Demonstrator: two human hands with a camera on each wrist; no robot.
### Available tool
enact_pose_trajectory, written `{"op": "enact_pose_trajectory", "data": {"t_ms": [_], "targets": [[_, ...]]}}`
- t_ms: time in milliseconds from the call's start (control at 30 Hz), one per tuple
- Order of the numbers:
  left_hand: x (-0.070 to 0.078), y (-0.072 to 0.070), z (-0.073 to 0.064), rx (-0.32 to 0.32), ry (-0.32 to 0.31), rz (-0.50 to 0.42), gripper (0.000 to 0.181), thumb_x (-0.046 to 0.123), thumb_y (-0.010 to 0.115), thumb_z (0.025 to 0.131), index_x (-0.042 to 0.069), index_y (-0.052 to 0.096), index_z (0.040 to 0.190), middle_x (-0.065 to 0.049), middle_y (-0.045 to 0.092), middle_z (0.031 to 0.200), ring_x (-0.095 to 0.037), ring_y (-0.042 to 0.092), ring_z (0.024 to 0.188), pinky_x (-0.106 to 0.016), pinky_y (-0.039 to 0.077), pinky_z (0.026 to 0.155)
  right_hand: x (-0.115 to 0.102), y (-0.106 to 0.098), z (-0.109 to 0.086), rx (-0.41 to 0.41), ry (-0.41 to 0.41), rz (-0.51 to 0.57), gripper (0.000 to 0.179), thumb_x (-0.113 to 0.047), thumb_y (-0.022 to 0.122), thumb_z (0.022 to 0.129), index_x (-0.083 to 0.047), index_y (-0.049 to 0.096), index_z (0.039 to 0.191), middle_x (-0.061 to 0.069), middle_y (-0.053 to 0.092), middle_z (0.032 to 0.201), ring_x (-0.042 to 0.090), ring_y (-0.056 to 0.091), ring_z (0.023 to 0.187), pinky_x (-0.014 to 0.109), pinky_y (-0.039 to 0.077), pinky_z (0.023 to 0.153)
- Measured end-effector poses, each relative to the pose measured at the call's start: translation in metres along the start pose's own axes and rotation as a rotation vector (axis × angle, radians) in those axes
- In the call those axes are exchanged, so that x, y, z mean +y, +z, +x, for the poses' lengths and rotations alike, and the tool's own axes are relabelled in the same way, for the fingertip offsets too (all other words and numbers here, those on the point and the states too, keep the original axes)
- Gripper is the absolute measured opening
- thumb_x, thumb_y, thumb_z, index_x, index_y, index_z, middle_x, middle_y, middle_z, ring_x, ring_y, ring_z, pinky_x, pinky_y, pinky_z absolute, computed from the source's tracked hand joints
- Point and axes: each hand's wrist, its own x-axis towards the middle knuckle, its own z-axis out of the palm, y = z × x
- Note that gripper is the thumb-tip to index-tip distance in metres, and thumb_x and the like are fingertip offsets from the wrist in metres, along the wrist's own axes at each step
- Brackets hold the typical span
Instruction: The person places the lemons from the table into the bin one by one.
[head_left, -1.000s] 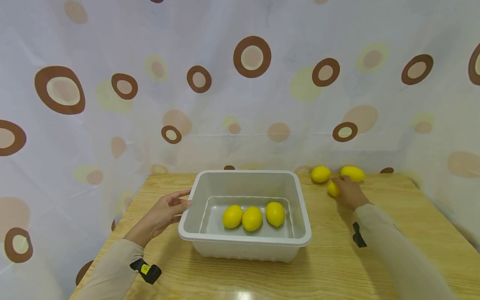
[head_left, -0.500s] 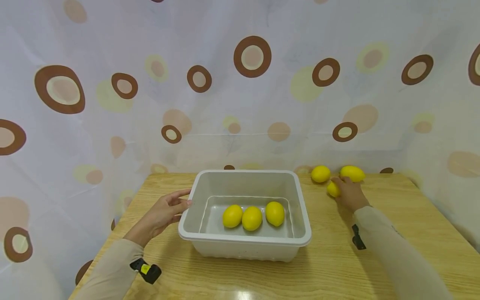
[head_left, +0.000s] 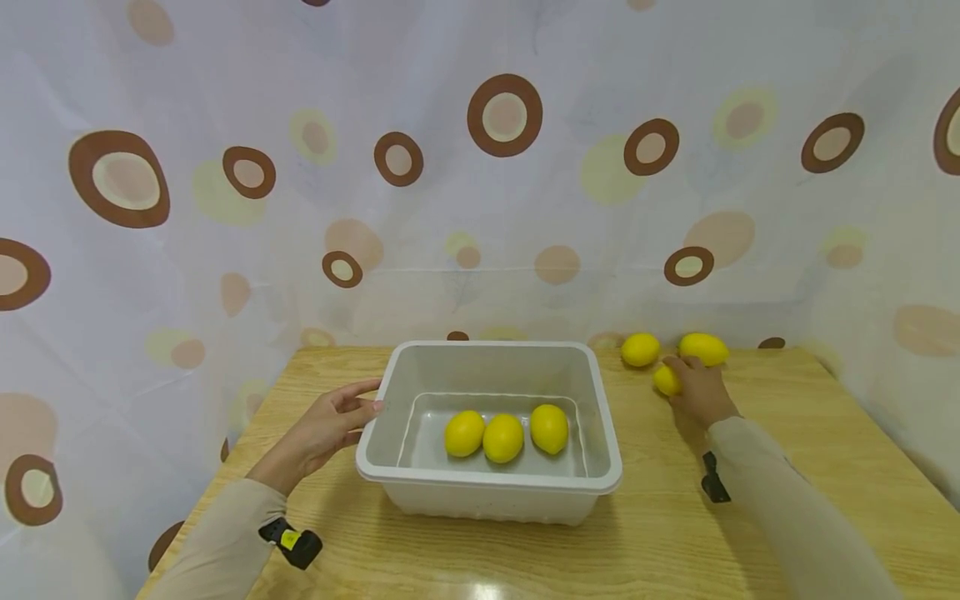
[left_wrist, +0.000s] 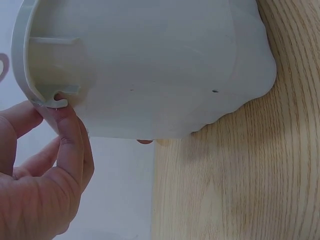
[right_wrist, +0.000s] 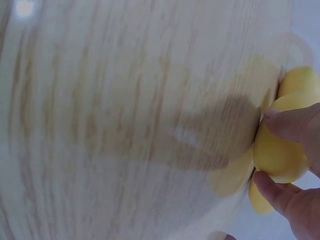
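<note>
A pale grey plastic tub (head_left: pixel 491 498) stands on the table, with three yellow lemons (head_left: pixel 503 438) lying on its floor. My left hand (head_left: pixel 322 429) holds the tub's left rim; in the left wrist view the thumb and a finger pinch the rim's edge (left_wrist: pixel 22 60). Toward the back right, my right hand (head_left: pixel 701 387) grips another lemon (head_left: pixel 666 381) that sits on the tabletop. The right wrist view has the thumb and fingers on opposite sides of this lemon (right_wrist: pixel 280 150). My palm side is partly out of that frame.
Two more lemons lie behind my right hand, one lemon (head_left: pixel 641 350) to its left and one lemon (head_left: pixel 703 348) just beyond it. The wooden table (head_left: pixel 660 542) ends at a patterned curtain (head_left: pixel 480 208) along the back.
Almost nothing differs. The right hand keeps its grip on the lemon at the same spot, the left hand stays on the tub's rim, and the view shifts very slightly.
</note>
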Motion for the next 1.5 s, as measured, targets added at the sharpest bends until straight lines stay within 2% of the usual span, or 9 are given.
{"op": "enact_pose_trajectory", "data": {"t_ms": [167,267,400,500,767,933,1167,1333,1500], "targets": [[0.0,0.0,0.0,-0.003,-0.002,0.008,0.062,0.023,0.059,0.097,0.003,0.031,0.149,-0.012,0.062,0.115,-0.016,0.062,0.1,-0.035,0.053,0.089,0.004,0.003,-0.001,0.019,-0.021,-0.001,0.057,0.0,0.074,0.076,0.009,0.048,0.126,0.04,0.047,0.12,0.055,0.045,0.108,0.07,0.033,0.091],[-0.001,0.0,0.0,0.008,-0.011,0.001,0.062,0.024,0.061,0.096,0.005,0.034,0.148,-0.012,0.062,0.115,-0.016,0.062,0.1,-0.035,0.053,0.088,0.004,0.004,-0.001,0.04,-0.031,-0.004,0.055,-0.005,0.074,0.079,0.008,0.049,0.126,0.039,0.047,0.119,0.055,0.046,0.108,0.07,0.033,0.09],[-0.001,0.0,0.0,0.007,-0.01,-0.002,0.063,0.024,0.061,0.095,0.005,0.034,0.148,-0.011,0.062,0.115,-0.016,0.062,0.1,-0.034,0.053,0.089,-0.002,-0.002,0.001,0.063,-0.048,0.007,0.054,-0.014,0.073,0.083,0.008,0.049,0.127,0.037,0.049,0.119,0.054,0.046,0.107,0.071,0.034,0.087],[0.0,0.0,0.0,-0.003,-0.001,0.004,0.064,0.025,0.06,0.096,0.004,0.031,0.149,-0.012,0.061,0.115,-0.016,0.062,0.101,-0.034,0.053,0.089,-0.008,-0.01,0.002,0.086,-0.071,0.01,0.056,-0.016,0.074,0.083,0.009,0.049,0.127,0.037,0.05,0.117,0.054,0.047,0.106,0.07,0.037,0.084],[0.001,0.0,-0.002,-0.006,0.005,-0.005,0.063,0.022,0.06,0.096,0.002,0.031,0.149,-0.009,0.063,0.112,-0.015,0.063,0.099,-0.032,0.053,0.087,-0.021,-0.034,0.008,0.12,-0.104,0.029,0.058,-0.002,0.075,0.077,0.011,0.048,0.127,0.039,0.049,0.12,0.056,0.05,0.102,0.067,0.041,0.083],[0.0,-0.001,-0.002,-0.008,0.006,-0.001,0.063,0.023,0.06,0.096,0.002,0.031,0.149,-0.011,0.062,0.114,-0.015,0.063,0.099,-0.032,0.053,0.088,-0.035,-0.053,0.012,0.146,-0.154,0.04,0.059,0.0,0.075,0.077,0.011,0.048,0.129,0.039,0.048,0.121,0.055,0.049,0.103,0.068,0.04,0.084],[-0.001,0.0,-0.001,-0.002,0.002,0.002,0.063,0.023,0.06,0.096,0.002,0.032,0.148,-0.015,0.061,0.117,-0.016,0.063,0.1,-0.033,0.053,0.089,-0.056,-0.079,0.019,0.182,-0.229,0.043,0.063,0.0,0.077,0.077,0.008,0.047,0.131,0.036,0.047,0.123,0.052,0.052,0.096,0.065,0.042,0.082],[0.0,0.001,0.0,0.013,-0.002,0.007,0.061,0.022,0.06,0.096,0.002,0.033,0.148,-0.011,0.062,0.114,-0.015,0.063,0.099,-0.033,0.053,0.088,-0.078,-0.094,0.026,0.148,-0.226,0.061,0.064,-0.004,0.075,0.081,0.003,0.044,0.136,0.032,0.046,0.129,0.05,0.051,0.1,0.064,0.041,0.088],[0.0,0.001,-0.001,0.025,-0.009,0.013,0.061,0.022,0.06,0.096,0.002,0.034,0.148,-0.013,0.062,0.116,-0.016,0.063,0.1,-0.034,0.053,0.088,-0.101,-0.101,0.033,0.169,-0.28,0.084,0.063,-0.003,0.075,0.081,0.001,0.045,0.136,0.028,0.047,0.129,0.046,0.051,0.103,0.061,0.038,0.093]]}}
